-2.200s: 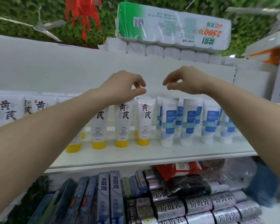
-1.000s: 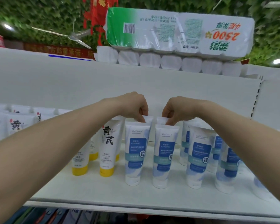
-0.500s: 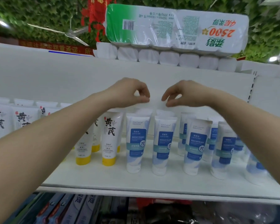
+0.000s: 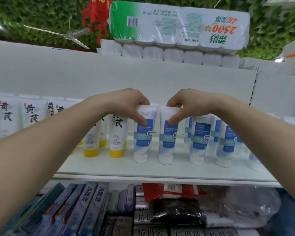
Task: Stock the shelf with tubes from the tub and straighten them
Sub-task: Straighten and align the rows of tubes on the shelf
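- Both hands have dropped from above the row onto the two front blue-label tubes since half a second ago.
- Left hand (image 4: 126, 106) pinches left tube (image 4: 144, 135) at its crimped top, thumb on the label; right hand (image 4: 186, 106) pinches right tube (image 4: 169, 136) the same way.
- Tubes stand cap-down on the shelf (image 4: 160, 169), long axes near vertical, directly below the fingers.
- Yellow-capped tubes (image 4: 117, 138) stand just left; toilet-paper pack (image 4: 177, 26) lies on top, farthest.

Bare shelf (image 4: 160, 171) is left open along the front edge, ahead of the standing tubes; the back is crowded by yellow-capped tubes (image 4: 117, 137) toward the left and blue-labelled tubes (image 4: 200, 142) toward the right; a narrow gap is seen between the two gripped tubes; open space is left above the tube tops.
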